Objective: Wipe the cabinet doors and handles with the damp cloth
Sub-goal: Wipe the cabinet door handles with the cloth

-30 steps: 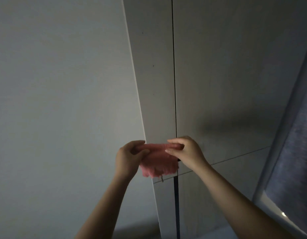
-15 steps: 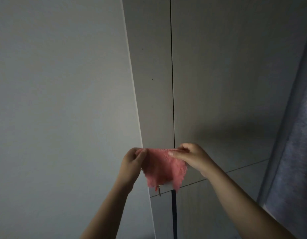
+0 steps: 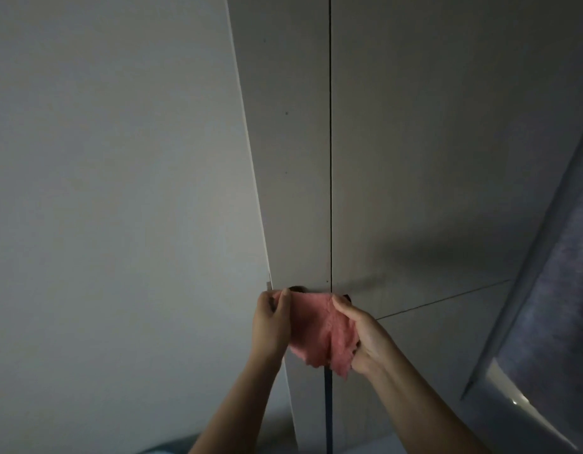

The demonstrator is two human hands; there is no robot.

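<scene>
Both hands spread a pink cloth (image 3: 319,326) in front of pale cabinet doors (image 3: 431,158), just below a dark seam between them.

The left hand (image 3: 272,326) pinches the cloth's upper corner; the right hand (image 3: 362,332) grips its bunched side. Held this loosely, the cloth could slip free or wipe in a wad, leaving streaks. Half a second ago it hung flatter; now the right hand sits lower, gathering it into folds.

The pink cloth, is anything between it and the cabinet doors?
Nothing visible is. The left hand and right hand hold the pink cloth spread just in front of the cabinet doors, with no object showing between.
</scene>
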